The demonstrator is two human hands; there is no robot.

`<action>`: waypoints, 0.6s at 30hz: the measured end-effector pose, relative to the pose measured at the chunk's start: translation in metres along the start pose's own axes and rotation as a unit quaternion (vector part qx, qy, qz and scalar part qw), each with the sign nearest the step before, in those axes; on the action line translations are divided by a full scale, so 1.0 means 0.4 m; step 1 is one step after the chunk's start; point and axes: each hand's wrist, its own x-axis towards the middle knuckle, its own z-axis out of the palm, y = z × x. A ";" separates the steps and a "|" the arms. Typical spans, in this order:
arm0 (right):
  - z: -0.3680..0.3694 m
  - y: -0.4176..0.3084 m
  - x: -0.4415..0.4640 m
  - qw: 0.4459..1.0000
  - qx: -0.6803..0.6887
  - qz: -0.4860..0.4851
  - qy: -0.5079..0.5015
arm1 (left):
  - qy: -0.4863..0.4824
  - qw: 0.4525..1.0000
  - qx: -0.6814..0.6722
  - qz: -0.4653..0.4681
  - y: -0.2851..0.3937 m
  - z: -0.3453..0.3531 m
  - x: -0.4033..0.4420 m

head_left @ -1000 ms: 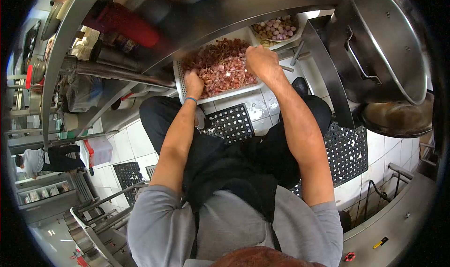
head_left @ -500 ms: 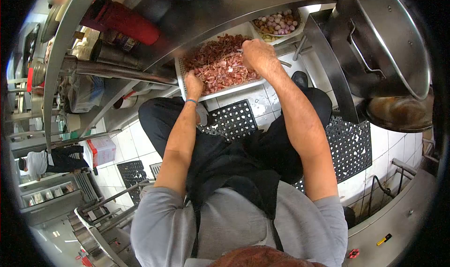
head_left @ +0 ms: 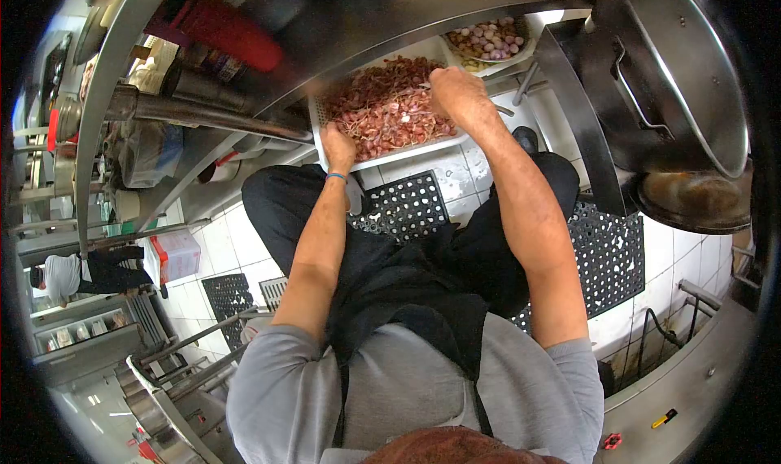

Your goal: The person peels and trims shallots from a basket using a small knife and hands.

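Note:
A white plastic crate [head_left: 316,122] with perforated sides holds many small reddish shallots [head_left: 399,130], with dry roots and skins among them. My left hand [head_left: 338,148] is curled at the crate's near left corner, against the shallots; what its fingers hold is hidden. Over the crate's right side, my right hand [head_left: 461,96] is closed in a fist, knuckles up. A small pale bit shows by its fingers, too small to name. Beyond it, a bowl [head_left: 488,59] contains peeled, pale purple shallots [head_left: 492,39].
A steel counter edge [head_left: 423,34] overhangs the crate. At right stand a large steel pot [head_left: 683,81] and a browned pan [head_left: 691,199]. Black perforated mats [head_left: 399,207] lie on white tiles. Shelving [head_left: 138,106] fills the left; another person [head_left: 81,275] is far off there.
The view has shifted slightly, so the crate and bowl sit a little further right. My right hand has moved slightly right and my left hand stays at the same corner.

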 end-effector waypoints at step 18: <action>-0.018 -0.003 -0.009 1.000 0.016 -0.011 0.001 | 0.065 0.990 0.004 0.125 0.072 0.000 -0.032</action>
